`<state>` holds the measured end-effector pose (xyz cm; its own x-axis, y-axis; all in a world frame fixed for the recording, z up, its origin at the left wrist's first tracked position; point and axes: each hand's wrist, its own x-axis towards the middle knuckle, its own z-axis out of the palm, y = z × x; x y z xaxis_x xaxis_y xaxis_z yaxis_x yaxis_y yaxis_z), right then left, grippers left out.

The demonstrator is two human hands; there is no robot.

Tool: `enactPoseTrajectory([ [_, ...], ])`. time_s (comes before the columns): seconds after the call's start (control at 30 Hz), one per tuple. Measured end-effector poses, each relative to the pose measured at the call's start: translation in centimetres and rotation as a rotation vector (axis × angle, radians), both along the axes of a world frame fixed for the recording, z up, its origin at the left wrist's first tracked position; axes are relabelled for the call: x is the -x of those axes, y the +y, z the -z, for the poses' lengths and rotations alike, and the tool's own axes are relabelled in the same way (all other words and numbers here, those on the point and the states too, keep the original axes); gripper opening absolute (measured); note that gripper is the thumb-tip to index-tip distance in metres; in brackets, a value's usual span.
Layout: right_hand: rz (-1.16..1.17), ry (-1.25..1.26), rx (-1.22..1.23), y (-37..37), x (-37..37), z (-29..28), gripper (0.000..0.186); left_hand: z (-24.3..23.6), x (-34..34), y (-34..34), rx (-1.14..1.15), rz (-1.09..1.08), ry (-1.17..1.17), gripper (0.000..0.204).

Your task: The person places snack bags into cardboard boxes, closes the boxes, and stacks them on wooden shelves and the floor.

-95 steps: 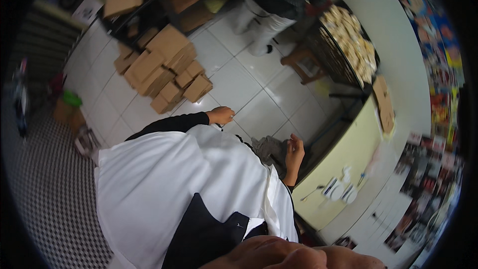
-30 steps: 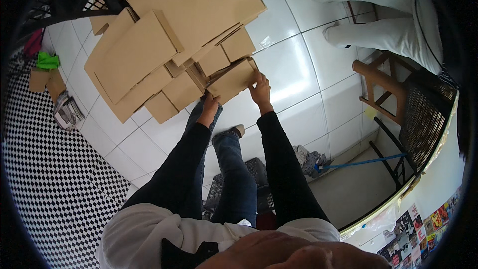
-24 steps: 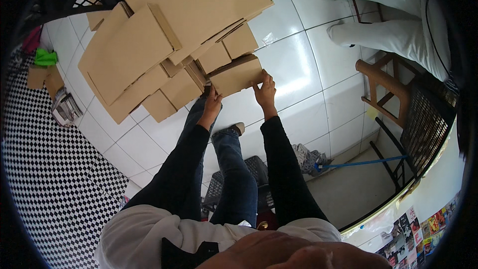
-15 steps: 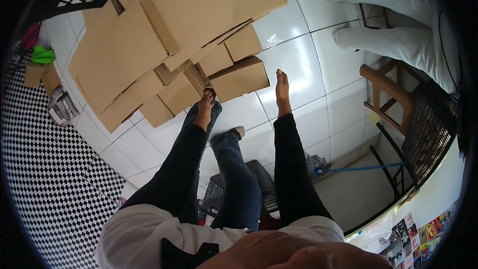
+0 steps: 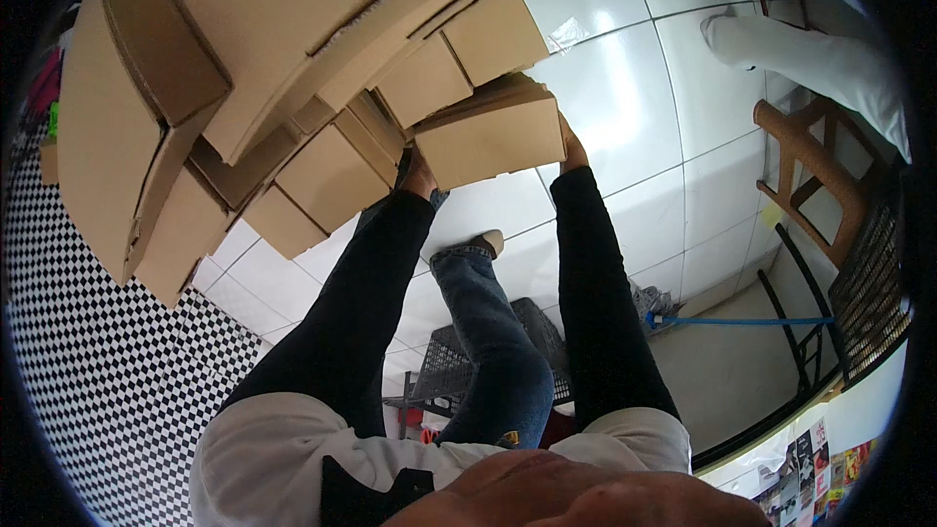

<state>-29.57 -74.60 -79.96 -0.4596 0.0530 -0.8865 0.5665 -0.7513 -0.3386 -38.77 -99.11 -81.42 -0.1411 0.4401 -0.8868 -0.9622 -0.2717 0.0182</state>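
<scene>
A large, partly flattened brown cardboard box [image 5: 332,0], or several layers of one, fills the upper left and middle, its flaps sticking out towards me. My left hand [image 5: 420,178] grips it at a gap beside the nearest flap [image 5: 493,148]; the cardboard hides its fingers. At the right end of that same flap is my right hand [image 5: 574,148], with its fingers tucked out of sight behind the cardboard. The flap spans the space between both hands. The box is tilted up, its left part close to me.
White floor tiles [image 5: 625,88] lie beneath. On the right are a brown stool [image 5: 815,176], a black mesh chair [image 5: 869,283] and another person's light trouser legs [image 5: 791,63]. A dark plastic crate [image 5: 444,371] stands beside my leg. Checkered cloth [image 5: 107,390] covers the left.
My right hand has moved from open air beside the cardboard onto the end of the flap. The cardboard's left part has risen and come nearer, and the view has shifted.
</scene>
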Motion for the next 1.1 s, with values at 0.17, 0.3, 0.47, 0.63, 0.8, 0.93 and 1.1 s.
enactPoseTrajectory([
  [0.17, 0.218, -0.027, 0.051, -2.4, -6.9, -5.7, 0.073, -6.7, 0.7, 1.5, 0.029, 0.154, 0.069, 0.05],
  [0.3, 0.414, -0.032, 0.077, -5.1, -12.7, -14.1, 0.071, -14.3, -1.7, 2.1, -0.006, 0.334, 0.222, 0.056],
  [0.47, 0.639, 0.023, 0.107, -8.7, -17.1, -27.7, 0.068, -27.5, -6.2, -0.2, 0.008, 0.455, 0.158, 0.059],
  [0.63, 0.834, 0.168, 0.08, -12.2, -19.5, -40.4, 0.066, -42.4, -7.3, 0.3, -0.07, 0.651, 0.218, 0.045],
  [0.8, 1.084, 0.261, 0.003, -16.7, -22.6, -51.3, 0.064, -53.0, -7.2, 2.4, -0.172, 0.973, 0.267, 0.043],
  [0.93, 1.324, 0.335, -0.13, -21.7, -25.7, -59.1, 0.062, -65.2, -9.8, 5.3, -0.169, 1.32, 0.451, 0.044],
  [1.1, 1.66, 0.358, -0.293, -29.7, -26.8, -65.9, 0.059, -68.2, -13.2, 6.7, -0.34, 1.662, 0.472, 0.045],
])
